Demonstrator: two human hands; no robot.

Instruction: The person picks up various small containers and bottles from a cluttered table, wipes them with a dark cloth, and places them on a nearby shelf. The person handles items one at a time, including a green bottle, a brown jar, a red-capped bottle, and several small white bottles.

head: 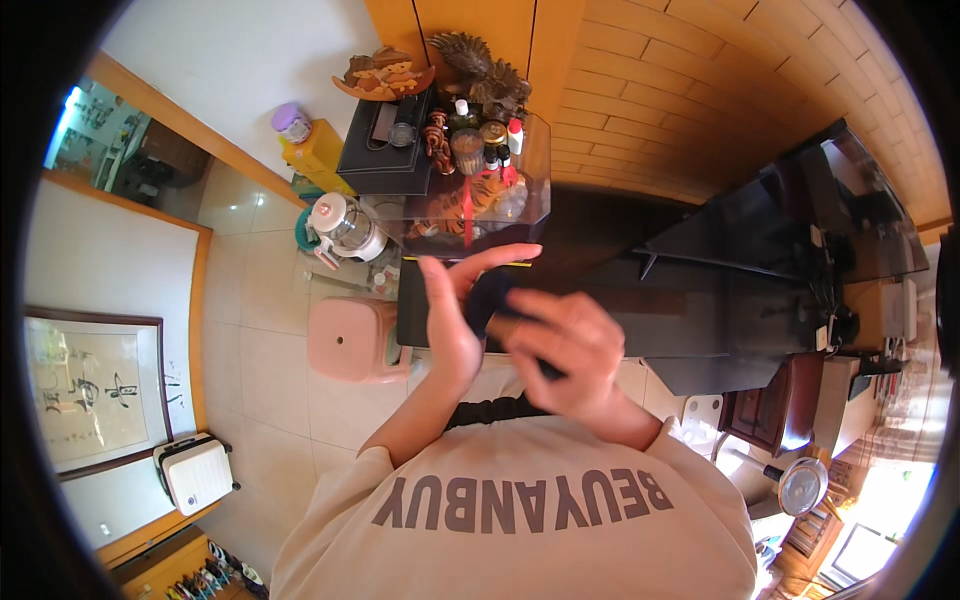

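My left hand [454,330] is raised in front of my chest, thumb and one finger stretched out. A dark navy, cloth-like item [486,304] lies against its palm side; whether the left fingers grip it is hidden. My right hand [566,345], blurred, has its fingers curled at the item's right side. More black material [551,369] shows beneath the right fingers, and I cannot tell whether it is the same piece. Beyond both hands stands a clear display case [536,202] with a tiger figure [457,208] inside.
The long black cabinet [570,300] carries a television [787,202] on the right. Bottles, a glass jar [467,152] and carvings crowd the display case's top. On the left are a glass kettle [349,229] and a pink stool [349,339]. A white suitcase [196,474] stands by the wall.
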